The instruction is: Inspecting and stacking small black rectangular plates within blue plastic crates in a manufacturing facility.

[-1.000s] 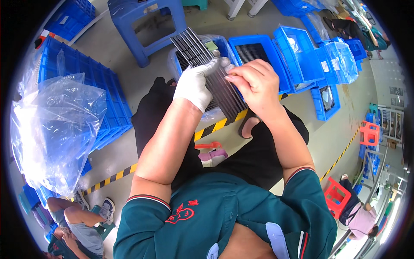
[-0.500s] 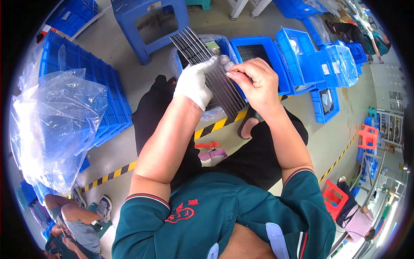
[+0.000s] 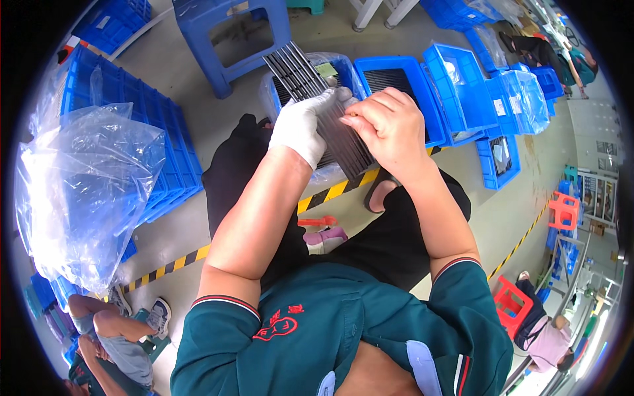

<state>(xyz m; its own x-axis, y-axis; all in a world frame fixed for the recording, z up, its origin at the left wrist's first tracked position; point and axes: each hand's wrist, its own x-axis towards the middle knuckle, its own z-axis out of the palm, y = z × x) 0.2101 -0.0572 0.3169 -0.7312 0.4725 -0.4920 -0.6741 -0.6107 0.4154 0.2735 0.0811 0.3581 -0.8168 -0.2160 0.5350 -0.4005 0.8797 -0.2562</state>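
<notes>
Dark rod bundle (image 3: 343, 146) lay at 12 o'clock, slanting 11 to 5; gloved left hand (image 3: 298, 129) held it, grip closed around; bare right hand (image 3: 391, 129) had shifted slightly toward 7 o'clock, fingertips over the bundle, likely meaning close finger work there; right grip narrow, pinched, contents too small to tell; blue crate (image 3: 430, 111) sat at 1 o'clock.

One bundle of black rods (image 3: 347, 145), one white glove (image 3: 296, 131), one blue plastic stool (image 3: 198, 43), two red stools (image 3: 518, 300), three co-workers (image 3: 547, 340).
</notes>
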